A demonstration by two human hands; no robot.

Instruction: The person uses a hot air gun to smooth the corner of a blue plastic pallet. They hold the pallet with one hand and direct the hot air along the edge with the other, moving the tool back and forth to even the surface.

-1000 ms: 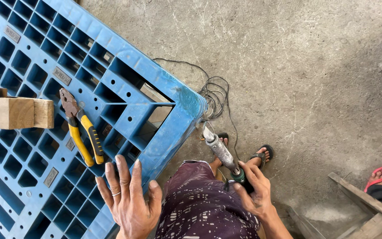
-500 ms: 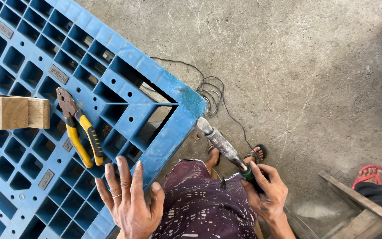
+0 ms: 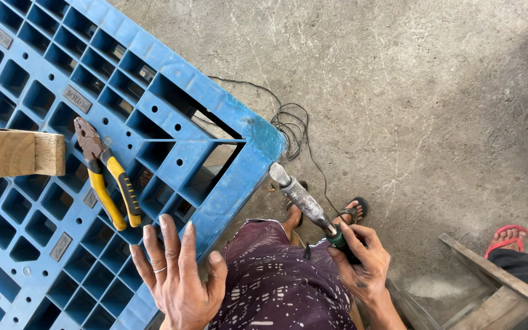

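My left hand [image 3: 175,278] lies flat with fingers spread on the blue plastic pallet [image 3: 172,85], just below a pair of yellow-handled pliers [image 3: 108,177] lying on the grid. My right hand [image 3: 362,263] grips a grey and green corded power tool [image 3: 304,201] by its handle, its tip pointing up-left close to the pallet's corner. The tool's black cable [image 3: 291,125] lies coiled on the concrete floor beyond that corner.
Wooden blocks [image 3: 16,153] rest on the pallet at the left edge. My sandalled foot [image 3: 352,211] stands on the floor. A wooden frame [image 3: 496,284] and another person's foot in a red sandal [image 3: 508,235] are at the lower right.
My right hand has lifted the tool slightly, its tip nearing the pallet corner. The left hand stays flat on the pallet.
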